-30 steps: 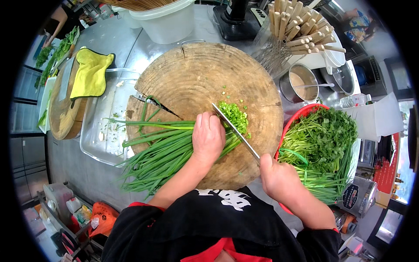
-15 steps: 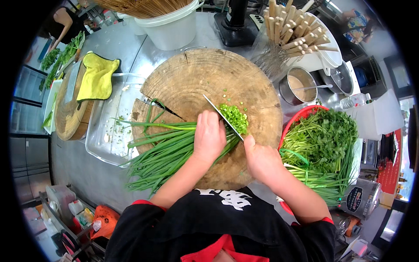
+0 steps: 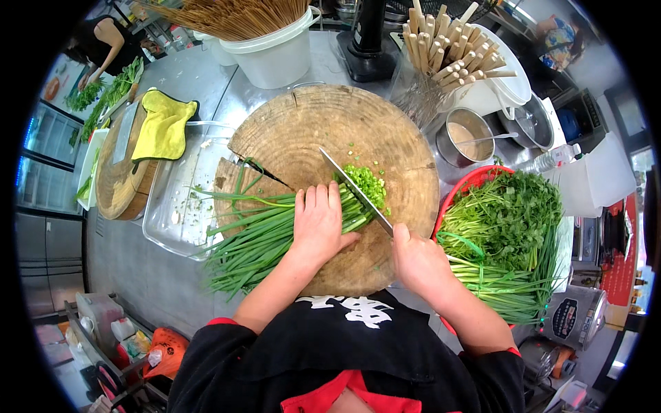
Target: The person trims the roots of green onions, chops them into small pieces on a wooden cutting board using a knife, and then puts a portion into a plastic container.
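Observation:
A bunch of scallions (image 3: pixel 258 242) lies across a round wooden chopping block (image 3: pixel 330 117), its leafy ends toward the left. My left hand (image 3: pixel 315 227) rests over the bunch, fingers stretched forward and thumb spread out to the right. In my right hand (image 3: pixel 421 258) is the handle of a kitchen knife (image 3: pixel 354 184), fingers closed around it. The blade slants toward the far left, standing between the scallions' cut end and a small heap of chopped scallions (image 3: pixel 366 181). The fingertips of my left hand are close to the blade.
To the right, a red basket (image 3: pixel 451 201) holds leafy herbs (image 3: pixel 513 220) and more scallions. Beyond it stand a metal pot (image 3: pixel 468 151) and wooden-handled skewers (image 3: pixel 454 55). On the left are a clear tray (image 3: pixel 155 227) and another block with a yellow cloth (image 3: pixel 162 127). A co-worker (image 3: pixel 110 45) stands far left.
My left hand has shifted slightly left and back from the blade; its fingers have straightened and its thumb has spread. The knife is tilted flatter, showing more of its blade.

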`<state>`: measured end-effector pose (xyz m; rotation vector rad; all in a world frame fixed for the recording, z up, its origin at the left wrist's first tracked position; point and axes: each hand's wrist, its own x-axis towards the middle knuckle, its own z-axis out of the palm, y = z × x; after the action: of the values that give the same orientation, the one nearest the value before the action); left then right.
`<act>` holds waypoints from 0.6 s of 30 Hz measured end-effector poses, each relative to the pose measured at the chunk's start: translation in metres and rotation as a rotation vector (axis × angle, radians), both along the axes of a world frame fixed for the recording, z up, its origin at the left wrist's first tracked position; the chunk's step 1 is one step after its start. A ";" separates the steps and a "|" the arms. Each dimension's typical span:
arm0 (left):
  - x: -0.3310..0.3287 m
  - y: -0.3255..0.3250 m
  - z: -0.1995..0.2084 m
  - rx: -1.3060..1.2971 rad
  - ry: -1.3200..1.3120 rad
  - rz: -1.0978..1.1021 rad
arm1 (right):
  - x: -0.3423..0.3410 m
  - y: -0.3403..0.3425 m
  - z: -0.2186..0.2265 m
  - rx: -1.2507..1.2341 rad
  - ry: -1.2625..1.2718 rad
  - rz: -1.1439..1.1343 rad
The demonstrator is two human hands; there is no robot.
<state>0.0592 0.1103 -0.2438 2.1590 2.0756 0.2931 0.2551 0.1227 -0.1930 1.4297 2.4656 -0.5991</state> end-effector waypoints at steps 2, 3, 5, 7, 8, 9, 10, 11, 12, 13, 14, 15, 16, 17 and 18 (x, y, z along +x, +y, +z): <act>0.000 -0.005 -0.002 0.036 -0.030 -0.010 | 0.002 0.001 0.000 0.007 0.008 0.012; 0.000 -0.008 -0.004 0.062 -0.034 -0.016 | 0.005 -0.001 0.002 -0.008 0.002 0.003; 0.003 -0.014 -0.007 0.113 -0.048 -0.029 | 0.012 -0.007 0.011 -0.039 -0.014 -0.014; 0.003 -0.013 -0.006 0.106 -0.042 -0.038 | 0.010 -0.004 0.005 -0.014 -0.007 -0.002; 0.004 -0.014 -0.005 0.100 -0.039 -0.044 | 0.008 -0.004 0.003 -0.005 -0.003 0.002; 0.003 -0.013 -0.007 0.098 -0.042 -0.038 | 0.005 0.000 0.004 -0.018 -0.016 -0.008; 0.000 -0.009 -0.010 0.097 -0.046 -0.034 | -0.001 0.008 0.006 -0.031 -0.029 -0.018; -0.004 -0.006 -0.011 0.098 -0.040 -0.029 | -0.006 0.014 0.007 -0.041 -0.033 -0.027; -0.006 -0.003 -0.012 0.096 -0.033 -0.005 | -0.006 0.017 0.006 -0.039 -0.028 -0.022; -0.009 0.001 -0.012 0.094 -0.026 0.018 | -0.002 0.020 0.005 -0.037 -0.023 -0.017; -0.009 0.003 -0.013 0.094 -0.027 0.041 | 0.003 0.023 0.004 -0.034 -0.026 -0.013; -0.009 0.004 -0.013 0.107 -0.024 0.052 | 0.009 0.021 0.000 0.050 -0.006 0.019; -0.007 0.004 -0.013 0.114 -0.022 0.072 | 0.013 0.021 -0.004 0.080 0.038 0.000; -0.004 0.005 -0.013 0.119 -0.022 0.092 | 0.017 0.020 -0.006 0.110 0.080 -0.020; -0.002 0.005 -0.013 0.124 -0.022 0.111 | 0.018 0.020 -0.007 0.139 0.122 -0.040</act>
<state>0.0570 0.1156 -0.2568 2.0995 2.2244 0.4676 0.2734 0.1429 -0.2000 1.5401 2.6255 -0.5476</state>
